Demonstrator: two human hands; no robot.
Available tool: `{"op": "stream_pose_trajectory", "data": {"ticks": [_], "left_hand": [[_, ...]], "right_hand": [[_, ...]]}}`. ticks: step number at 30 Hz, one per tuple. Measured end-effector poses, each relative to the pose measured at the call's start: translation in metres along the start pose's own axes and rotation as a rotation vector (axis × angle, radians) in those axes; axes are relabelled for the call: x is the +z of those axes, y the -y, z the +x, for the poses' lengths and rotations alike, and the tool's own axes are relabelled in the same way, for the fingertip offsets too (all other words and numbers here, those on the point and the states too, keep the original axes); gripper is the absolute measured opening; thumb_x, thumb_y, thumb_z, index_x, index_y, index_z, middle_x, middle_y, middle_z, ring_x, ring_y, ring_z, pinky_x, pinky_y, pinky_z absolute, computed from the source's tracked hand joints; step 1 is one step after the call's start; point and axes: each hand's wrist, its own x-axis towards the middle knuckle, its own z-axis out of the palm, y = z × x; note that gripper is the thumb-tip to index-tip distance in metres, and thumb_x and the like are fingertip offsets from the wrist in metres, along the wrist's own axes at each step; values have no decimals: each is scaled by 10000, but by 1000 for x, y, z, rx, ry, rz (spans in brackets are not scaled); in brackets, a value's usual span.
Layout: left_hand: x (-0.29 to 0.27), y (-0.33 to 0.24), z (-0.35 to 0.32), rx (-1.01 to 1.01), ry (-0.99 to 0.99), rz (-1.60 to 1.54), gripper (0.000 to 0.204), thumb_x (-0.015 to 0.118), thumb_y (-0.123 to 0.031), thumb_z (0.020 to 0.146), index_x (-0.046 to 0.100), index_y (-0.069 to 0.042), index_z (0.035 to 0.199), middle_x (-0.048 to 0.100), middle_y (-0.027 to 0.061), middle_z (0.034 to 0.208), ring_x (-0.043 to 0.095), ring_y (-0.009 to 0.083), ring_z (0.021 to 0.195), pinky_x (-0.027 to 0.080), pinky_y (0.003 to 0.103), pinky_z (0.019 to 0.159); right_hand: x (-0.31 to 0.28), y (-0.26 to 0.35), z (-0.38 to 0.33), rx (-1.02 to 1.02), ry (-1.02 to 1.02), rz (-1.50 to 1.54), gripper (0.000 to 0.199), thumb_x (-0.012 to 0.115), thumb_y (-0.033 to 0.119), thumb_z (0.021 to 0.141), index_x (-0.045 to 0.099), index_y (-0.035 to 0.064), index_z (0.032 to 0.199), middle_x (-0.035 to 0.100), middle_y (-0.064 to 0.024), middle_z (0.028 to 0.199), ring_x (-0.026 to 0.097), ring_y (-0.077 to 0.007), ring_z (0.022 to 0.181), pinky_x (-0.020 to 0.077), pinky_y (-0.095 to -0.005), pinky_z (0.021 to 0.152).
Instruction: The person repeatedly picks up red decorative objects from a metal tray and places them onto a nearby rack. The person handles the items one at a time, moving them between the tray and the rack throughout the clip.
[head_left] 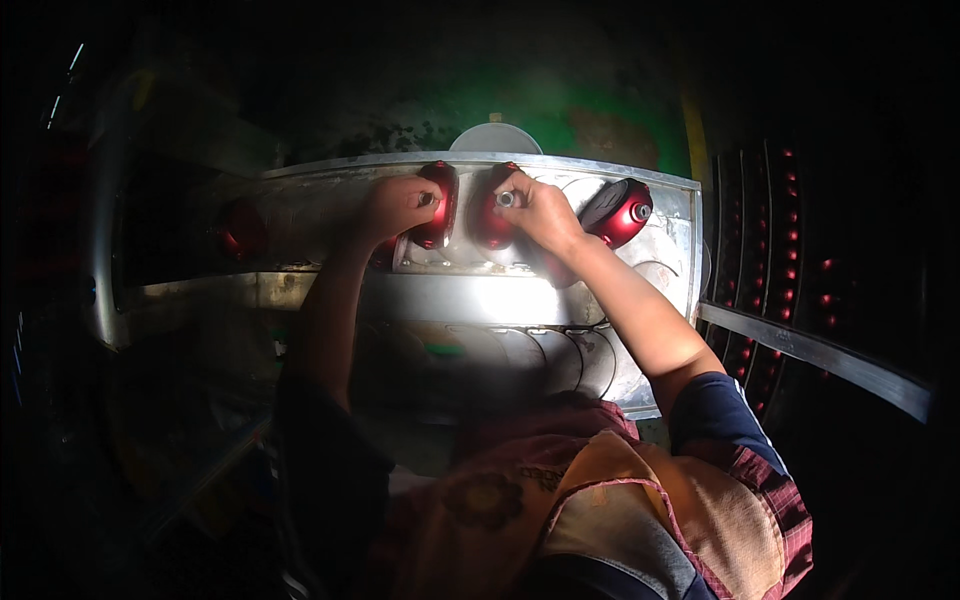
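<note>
In the lit far part of a metal tray (560, 163), two shiny red rounded vessels stand side by side. My left hand (400, 207) is closed at the short neck of the left red vessel (434, 230). The fingers of my right hand (540, 212) are closed round the silver neck of the other red vessel (494, 228). To the right of that hand a third vessel (622, 222), red with a dark face and a metal neck, lies tilted on its side. My fingers partly hide both necks.
A dim red vessel (240, 232) lies at the tray's left end. A metal crossbar (450, 295) divides the tray. Beyond the far rim is a pale round disc (496, 138). A metal rail (820, 352) and dark racks with red glints (790, 240) stand at right.
</note>
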Motion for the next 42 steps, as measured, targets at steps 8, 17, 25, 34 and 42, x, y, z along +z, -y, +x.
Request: {"op": "stream_pose_trajectory", "data": {"ticks": [8, 17, 25, 34, 42], "left_hand": [[-57, 68, -35, 26, -400, -386, 216, 646, -82, 895, 706, -16, 1091, 509, -80, 654, 432, 18, 590, 362, 204, 553], [-33, 18, -67, 256, -584, -193, 207, 673, 42, 878, 715, 23, 1080, 645, 0, 847, 538, 9, 705, 427, 148, 617], [164, -107, -31, 287, -492, -401, 355, 706, -14, 866, 658, -38, 1217, 688, 86, 1136, 672, 155, 939, 559, 272, 759], [404, -274, -117, 226, 115, -761, 173, 585, -115, 983, 683, 25, 1005, 683, 85, 816, 613, 123, 687, 495, 247, 645], [656, -424, -75, -113, 355, -667, 215, 623, -204, 992, 700, -4, 976, 700, 68, 808, 614, 108, 667, 489, 229, 631]], "right_hand": [[13, 1, 6, -116, -408, 308, 273, 721, 49, 888, 657, 47, 1153, 440, 71, 666, 393, -20, 619, 358, -201, 570], [5, 4, -30, -395, -475, 676, 297, 593, 14, 976, 537, 30, 1266, 565, 1, 923, 531, -65, 794, 448, -207, 710], [-59, -66, -263, -54, -582, 616, 277, 580, 22, 973, 554, 38, 1248, 556, 18, 909, 494, -42, 731, 412, -193, 636], [-143, -227, -469, 74, -932, 648, 240, 605, 49, 968, 577, 37, 1205, 569, 20, 881, 528, -39, 735, 460, -199, 648], [-305, -393, -669, 77, -1302, 797, 253, 626, 53, 949, 586, 60, 1199, 592, 17, 876, 532, -54, 715, 445, -202, 644]]}}
